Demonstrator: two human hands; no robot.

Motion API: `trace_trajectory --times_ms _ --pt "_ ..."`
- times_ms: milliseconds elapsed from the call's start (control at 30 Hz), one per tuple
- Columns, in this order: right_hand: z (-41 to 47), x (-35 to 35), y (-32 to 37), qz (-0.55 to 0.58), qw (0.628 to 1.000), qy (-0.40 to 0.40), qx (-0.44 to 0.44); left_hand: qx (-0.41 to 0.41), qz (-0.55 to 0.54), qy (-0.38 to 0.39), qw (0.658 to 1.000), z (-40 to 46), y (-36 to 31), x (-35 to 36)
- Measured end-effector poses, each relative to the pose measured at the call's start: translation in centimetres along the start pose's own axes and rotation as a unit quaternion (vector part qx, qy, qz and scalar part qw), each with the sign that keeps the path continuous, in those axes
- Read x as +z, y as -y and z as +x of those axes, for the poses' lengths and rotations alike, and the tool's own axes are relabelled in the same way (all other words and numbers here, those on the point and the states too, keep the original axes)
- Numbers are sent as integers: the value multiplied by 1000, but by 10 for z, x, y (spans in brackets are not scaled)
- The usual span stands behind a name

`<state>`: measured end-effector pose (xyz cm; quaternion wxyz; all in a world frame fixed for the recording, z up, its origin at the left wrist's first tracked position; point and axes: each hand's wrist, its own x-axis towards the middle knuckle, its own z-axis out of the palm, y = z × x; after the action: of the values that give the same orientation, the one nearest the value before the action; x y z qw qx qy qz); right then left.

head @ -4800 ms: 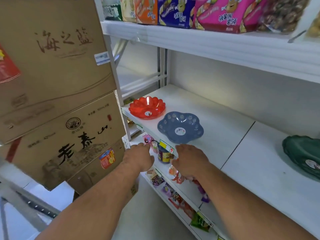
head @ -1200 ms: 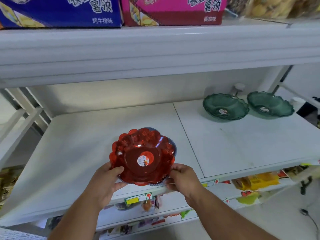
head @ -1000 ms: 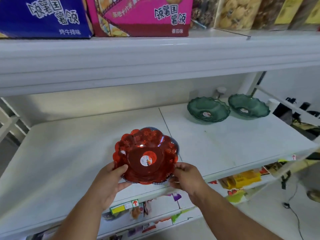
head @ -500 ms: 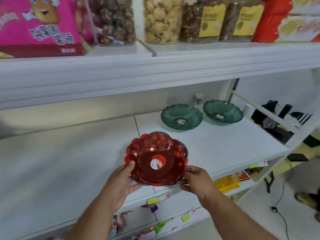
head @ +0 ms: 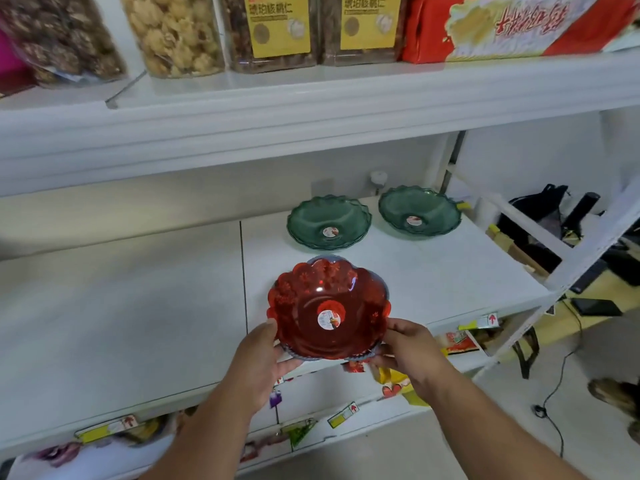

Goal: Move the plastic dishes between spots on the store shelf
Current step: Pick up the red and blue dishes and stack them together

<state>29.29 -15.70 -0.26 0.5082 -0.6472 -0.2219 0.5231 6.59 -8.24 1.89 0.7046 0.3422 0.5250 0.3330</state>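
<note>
- A white store shelf [head: 121, 306] is seen from above and in front, filling most of the view; a dark seam runs front to back at its middle.
- An upper shelf [head: 311, 109] spans the view at twelve o'clock, loaded with clear snack tubs [head: 173, 32], two yellow-labelled jars [head: 277, 29] and a red gift box [head: 512, 26].
- A red scalloped dish [head: 329, 306] is held at the centre, over the shelf's front edge just right of the seam; a blue dish [head: 382, 284] is nested beneath it, only its rim showing.
- Two green dishes are set side by side at one o'clock from the red dish, near the back wall: the left green dish [head: 329, 221] and the right green dish [head: 419, 213], nearly touching.
- The left hand [head: 263, 358] is curled around the stack's rim at eight o'clock, thumb on top.
- The right hand [head: 408, 351] grips the rim at four o'clock, thumb on top.
- Price tags [head: 346, 414] and snack packets [head: 460, 341] are seen on a lower shelf at six o'clock.
</note>
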Motion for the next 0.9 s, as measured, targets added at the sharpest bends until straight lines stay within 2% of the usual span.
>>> trace_trajectory --times_ms 133,367,900 --pt "-2 -10 -3 6 999 -37 3 1 18 24 1000 7 7 9" --pt "-1 -38 3 -9 999 -39 6 -7 29 41 999 15 27 31" --pt "75 -97 17 -66 997 10 40 -3 -43 -70 997 30 51 100"
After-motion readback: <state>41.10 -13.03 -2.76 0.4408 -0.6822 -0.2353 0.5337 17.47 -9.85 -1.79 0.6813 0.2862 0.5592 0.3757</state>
